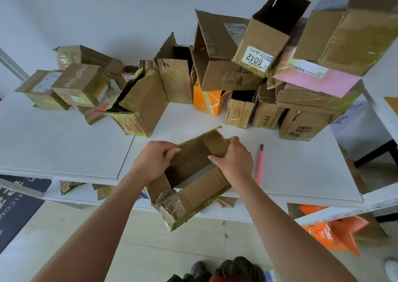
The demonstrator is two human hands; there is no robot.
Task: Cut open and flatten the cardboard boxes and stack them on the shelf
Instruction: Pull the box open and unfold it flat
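An opened brown cardboard box [193,187] hangs over the front edge of the white table [64,144], its torn, taped end pointing toward me. My left hand [154,160] grips the box's left wall, fingers curled over the edge. My right hand [233,160] grips a far flap on the right side. A pink utility knife [259,167] lies on the table just right of my right hand, untouched. Several unflattened boxes [215,70] are piled along the back of the table.
A lower shelf [81,193] under the table holds cardboard pieces. An orange box [207,102] stands in the pile. Orange flattened packaging [331,232] lies on a low surface at right. A dark printed mat [15,208] is on the floor at left.
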